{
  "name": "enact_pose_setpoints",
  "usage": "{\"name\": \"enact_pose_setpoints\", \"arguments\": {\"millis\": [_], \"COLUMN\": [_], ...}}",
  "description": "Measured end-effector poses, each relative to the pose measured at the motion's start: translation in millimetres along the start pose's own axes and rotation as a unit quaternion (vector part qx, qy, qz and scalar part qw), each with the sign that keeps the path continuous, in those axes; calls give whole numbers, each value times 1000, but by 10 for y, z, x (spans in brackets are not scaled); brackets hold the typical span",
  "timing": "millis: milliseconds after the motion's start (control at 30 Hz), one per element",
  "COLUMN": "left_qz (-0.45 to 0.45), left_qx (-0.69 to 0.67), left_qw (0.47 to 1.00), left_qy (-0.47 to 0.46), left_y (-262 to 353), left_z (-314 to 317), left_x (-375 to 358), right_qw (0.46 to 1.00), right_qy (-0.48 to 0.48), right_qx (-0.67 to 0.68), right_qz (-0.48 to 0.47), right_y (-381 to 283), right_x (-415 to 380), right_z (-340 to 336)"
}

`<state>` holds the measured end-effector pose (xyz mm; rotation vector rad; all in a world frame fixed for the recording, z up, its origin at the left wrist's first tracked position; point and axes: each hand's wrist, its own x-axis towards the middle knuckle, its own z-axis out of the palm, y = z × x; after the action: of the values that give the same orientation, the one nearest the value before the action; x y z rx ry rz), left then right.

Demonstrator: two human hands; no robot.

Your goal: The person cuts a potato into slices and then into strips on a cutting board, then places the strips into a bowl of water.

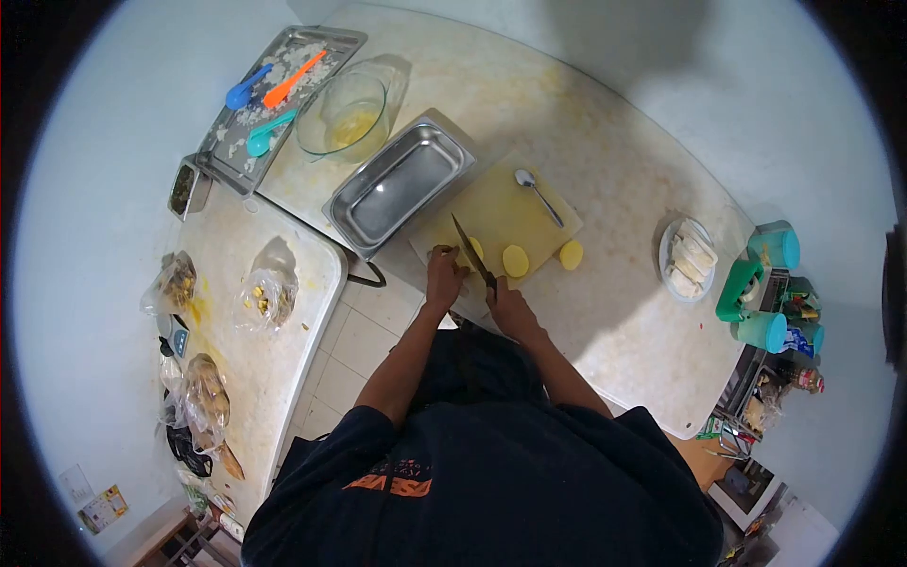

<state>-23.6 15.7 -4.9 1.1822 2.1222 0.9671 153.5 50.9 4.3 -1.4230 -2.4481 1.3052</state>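
My right hand (pixel 510 308) is wrapped round the handle of a knife (pixel 470 248), whose blade points up and to the left over the cutting board (pixel 491 203). Beside the blade, on its left, my left hand (pixel 446 276) is closed at the board's lower left edge; what its fingers hold, if anything, is hidden. A yellow round piece (pixel 474 249) shows partly behind the blade. Two more yellow rounds lie to the right, one on the board (pixel 515 261) and one by its right edge (pixel 571 254). A metal spoon (pixel 540 198) rests on the board's upper right.
Left of the board stands a steel pan (pixel 401 186), with a glass bowl (pixel 344 118) beyond it. A tray (pixel 217 159) holds white bits and colored spoons. On the right are a plate of white pieces (pixel 688 261) and teal containers (pixel 775 248). Bags (pixel 267 300) lie on the left table.
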Motion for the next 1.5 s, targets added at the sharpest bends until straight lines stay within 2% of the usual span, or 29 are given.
{"name": "enact_pose_setpoints", "arguments": {"millis": [167, 300, 400, 467, 700, 800, 967, 1267, 1400, 1500], "left_qz": [22, 65, -30, -15, 13, 30, 24, 2, 53, 12], "left_qx": [-21, 3, -69, -46, -12, -42, 3, -25, 83, 38], "left_qw": [998, 996, 997, 998, 998, 997, 999, 999, 994, 999], "left_qy": [47, 63, 27, 32, 53, 56, 34, 43, 43, 25], "left_y": [-306, -224, 54, 47, -74, -66, -103, -76, -138, -102], "left_z": [147, 91, -34, -23, 36, 19, 26, 58, 38, 29], "left_x": [2, -22, -49, -47, -49, -60, -42, -86, -29, 6], "right_qw": [999, 995, 995, 994, 994, 995, 992, 989, 993, 995], "right_qy": [9, -34, -19, -19, -39, -34, -34, -95, -71, -61], "right_qx": [-52, -95, -96, -106, -96, -95, -120, -47, -45, -34], "right_qz": [-5, 11, 9, -10, 23, 24, 16, 99, 83, 75], "right_y": [-294, -411, -398, -312, -411, -400, -426, -342, -270, -216], "right_x": [-82, -112, -148, -152, -130, -118, -107, -51, -20, 15], "right_z": [15, -3, 22, 86, 58, 47, -8, 74, 106, 135]}}
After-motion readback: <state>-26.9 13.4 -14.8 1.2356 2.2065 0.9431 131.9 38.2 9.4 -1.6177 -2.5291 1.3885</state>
